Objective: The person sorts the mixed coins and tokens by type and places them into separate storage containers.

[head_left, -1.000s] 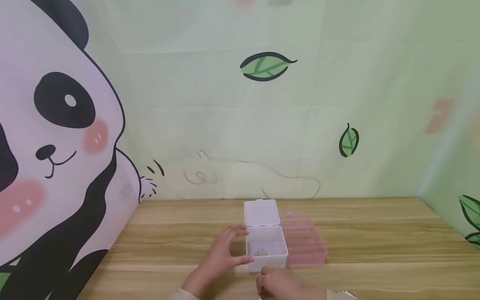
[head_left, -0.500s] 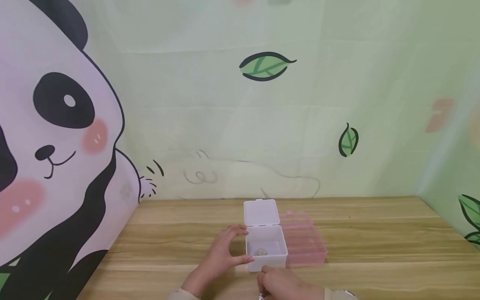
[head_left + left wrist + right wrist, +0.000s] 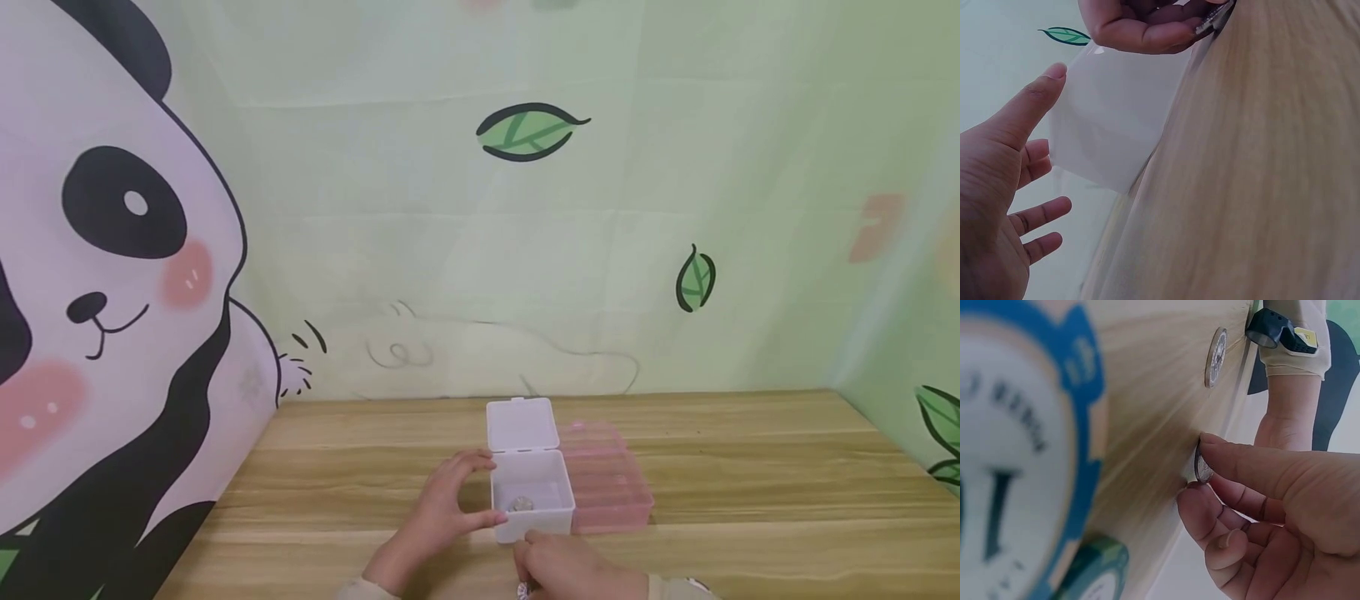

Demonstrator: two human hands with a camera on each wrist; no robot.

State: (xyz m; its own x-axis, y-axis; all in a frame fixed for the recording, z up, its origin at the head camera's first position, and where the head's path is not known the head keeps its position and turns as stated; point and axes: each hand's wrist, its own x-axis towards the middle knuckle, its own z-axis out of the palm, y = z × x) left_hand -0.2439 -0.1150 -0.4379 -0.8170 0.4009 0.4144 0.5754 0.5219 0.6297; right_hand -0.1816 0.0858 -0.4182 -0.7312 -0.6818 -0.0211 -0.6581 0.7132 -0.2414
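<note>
A white plastic box (image 3: 534,525) stands on the table with its hinged lid (image 3: 522,426) folded back. Inside it lies a silver coin (image 3: 521,504). My left hand (image 3: 442,510) holds the box at its left side, thumb at the front corner and fingers towards the back one. In front of the box, my right hand (image 3: 566,567) pinches another silver coin (image 3: 1203,464) between thumb and finger, low over the wood. The right wrist view has one more coin (image 3: 1216,357) lying on the table, apart from both hands.
A see-through pink box (image 3: 611,483) is right beside the white one. Close to the right wrist camera are a blue-rimmed poker chip (image 3: 1010,450) and a green chip (image 3: 1100,575). A printed panda cloth (image 3: 390,208) hangs behind the wooden table (image 3: 750,475).
Slightly more of the pinched coin shows below my right fingers. The left hand and the white box stay where they were; the head view has shifted a little.
</note>
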